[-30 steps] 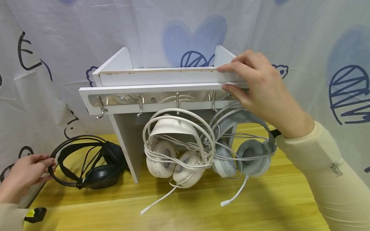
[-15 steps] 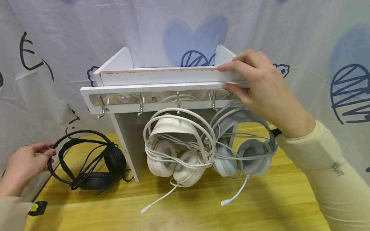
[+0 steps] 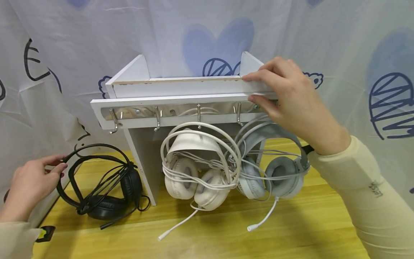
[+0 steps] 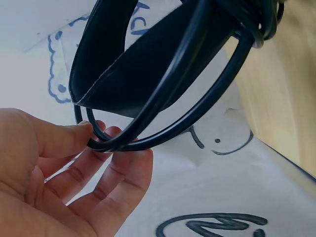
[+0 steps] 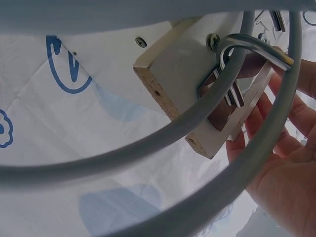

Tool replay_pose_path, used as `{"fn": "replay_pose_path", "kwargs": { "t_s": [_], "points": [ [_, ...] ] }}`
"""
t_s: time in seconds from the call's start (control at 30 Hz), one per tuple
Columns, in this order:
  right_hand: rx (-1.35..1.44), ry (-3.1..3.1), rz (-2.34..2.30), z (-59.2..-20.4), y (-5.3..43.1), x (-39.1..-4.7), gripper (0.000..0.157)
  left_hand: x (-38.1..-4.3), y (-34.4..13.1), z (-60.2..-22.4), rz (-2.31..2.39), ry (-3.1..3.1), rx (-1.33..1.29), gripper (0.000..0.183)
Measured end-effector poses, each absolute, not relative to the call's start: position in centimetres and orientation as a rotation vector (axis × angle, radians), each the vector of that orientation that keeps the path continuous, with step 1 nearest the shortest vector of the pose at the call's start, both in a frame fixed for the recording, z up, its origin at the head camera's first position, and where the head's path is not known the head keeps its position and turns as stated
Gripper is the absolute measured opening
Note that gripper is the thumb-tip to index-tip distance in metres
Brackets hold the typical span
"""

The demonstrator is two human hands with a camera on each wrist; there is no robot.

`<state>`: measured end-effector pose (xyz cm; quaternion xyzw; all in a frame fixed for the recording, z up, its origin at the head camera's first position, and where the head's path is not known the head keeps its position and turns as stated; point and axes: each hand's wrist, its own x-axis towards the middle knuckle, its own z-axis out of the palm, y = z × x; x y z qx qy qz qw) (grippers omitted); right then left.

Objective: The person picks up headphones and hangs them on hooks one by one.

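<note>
In the head view my left hand (image 3: 35, 183) pinches the thin double headband frame of a black over-ear headset (image 3: 108, 207) at the left. The left wrist view shows the thumb and fingertips on its black tubes (image 4: 170, 131). Its ear cups hang low over the table beside the rack's left side panel. My right hand (image 3: 291, 97) grips the front rail of a white hook rack (image 3: 181, 90) near its right end, thumb in front and fingers on top. In the right wrist view the grey headset's tubes (image 5: 207, 101) hang on a metal hook (image 5: 254, 45).
A white headset (image 3: 182, 180) hangs under the middle hook (image 3: 198, 115), its microphone sticking out forward. Beside it to the right hangs the grey headset (image 3: 292, 178). Toward the left, two metal hooks (image 3: 157, 118) hold nothing. The wooden table (image 3: 207, 241) meets a patterned cloth (image 3: 81, 43) behind.
My left hand has moved slightly up and right, lifting the black headset's headband. The headset has turned, and its thin black boom now points forward left. My right hand stays on the rail.
</note>
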<state>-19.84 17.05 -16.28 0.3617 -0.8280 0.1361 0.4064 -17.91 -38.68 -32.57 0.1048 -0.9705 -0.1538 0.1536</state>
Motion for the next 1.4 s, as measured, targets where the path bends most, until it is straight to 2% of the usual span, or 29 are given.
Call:
{"fn": "replay_pose_path", "kwargs": {
  "t_s": [0.63,0.87,1.4],
  "points": [
    [0.913,-2.085,0.333,-16.4,17.1,-20.0,0.032,-17.0,-35.3,-30.8,-0.383,-2.621,0.100,0.033],
    [0.907,-2.081,0.338,-16.4,17.0,-19.9,0.032,-16.5,-34.9,-30.3,-0.345,-2.538,-0.014,0.031],
    [0.915,-2.076,0.347,-16.4,17.1,-20.0,0.032,-15.5,-34.8,-29.2,-0.324,-2.459,-0.084,0.029]
  ]
}}
